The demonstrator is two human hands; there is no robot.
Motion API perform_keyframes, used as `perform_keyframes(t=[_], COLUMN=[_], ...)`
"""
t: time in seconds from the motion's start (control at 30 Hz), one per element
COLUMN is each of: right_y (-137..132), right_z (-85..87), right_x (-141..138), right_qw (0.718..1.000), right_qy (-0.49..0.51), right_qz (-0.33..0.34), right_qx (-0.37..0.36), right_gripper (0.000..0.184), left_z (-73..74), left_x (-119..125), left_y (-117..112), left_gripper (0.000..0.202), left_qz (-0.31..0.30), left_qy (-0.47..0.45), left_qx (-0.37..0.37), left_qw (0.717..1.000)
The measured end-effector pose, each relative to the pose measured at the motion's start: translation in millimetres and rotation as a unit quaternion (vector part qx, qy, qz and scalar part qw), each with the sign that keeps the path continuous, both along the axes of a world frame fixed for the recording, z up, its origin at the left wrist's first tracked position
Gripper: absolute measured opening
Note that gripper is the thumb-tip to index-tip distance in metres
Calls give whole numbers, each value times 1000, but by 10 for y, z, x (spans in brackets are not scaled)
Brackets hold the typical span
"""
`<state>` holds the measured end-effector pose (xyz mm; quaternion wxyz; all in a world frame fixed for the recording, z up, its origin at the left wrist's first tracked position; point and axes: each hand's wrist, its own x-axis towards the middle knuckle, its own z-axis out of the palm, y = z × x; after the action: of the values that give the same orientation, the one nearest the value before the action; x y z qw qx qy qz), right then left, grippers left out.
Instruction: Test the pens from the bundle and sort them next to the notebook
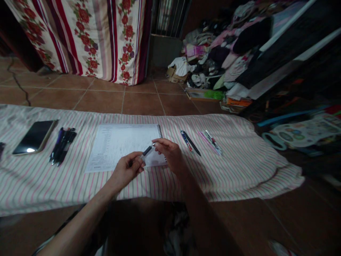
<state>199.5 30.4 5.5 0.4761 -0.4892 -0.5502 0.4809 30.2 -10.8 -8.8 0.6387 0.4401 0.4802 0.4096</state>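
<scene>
Between my two hands is a pen (pixel 147 150) with a dark grip, held at a slant over a spiral notebook (pixel 128 137). My left hand (pixel 129 165) has its fingers closed around the pen's lower-left end. With thumb and index finger, my right hand (pixel 170 151) pinches the tip end at the upper right. The notebook lies open on the striped cloth, its page covered in faint marks and its coil on the right edge. Just right of it lie a dark pen (pixel 192 143) and a patterned pen (pixel 186 141), side by side.
Several dark pens (pixel 61 146) are bunched on the left, beside a phone (pixel 34 137). Farther right lie a pink pen (pixel 209 142) and a white pen (pixel 213 141). The striped cloth (pixel 239 167) covers the table. Beyond are a floral curtain (pixel 98 39) and a clothes pile (pixel 213 53).
</scene>
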Motion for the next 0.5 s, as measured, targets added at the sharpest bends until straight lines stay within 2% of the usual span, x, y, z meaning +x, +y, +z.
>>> perform_keyframes(t=[0.23,0.5], right_y=[1,-33], right_z=[-27,-7], right_x=[47,50], right_qw=[999,997], right_qy=[-26,-52], right_qz=[31,62], right_qx=[-6,-10], right_gripper=[21,17], left_z=[-124,-88], left_x=[-129,-191], left_y=[40,37], left_gripper=[42,39], left_qz=[-22,-25], left_qy=[67,162], left_qx=[28,93], left_qw=[997,982])
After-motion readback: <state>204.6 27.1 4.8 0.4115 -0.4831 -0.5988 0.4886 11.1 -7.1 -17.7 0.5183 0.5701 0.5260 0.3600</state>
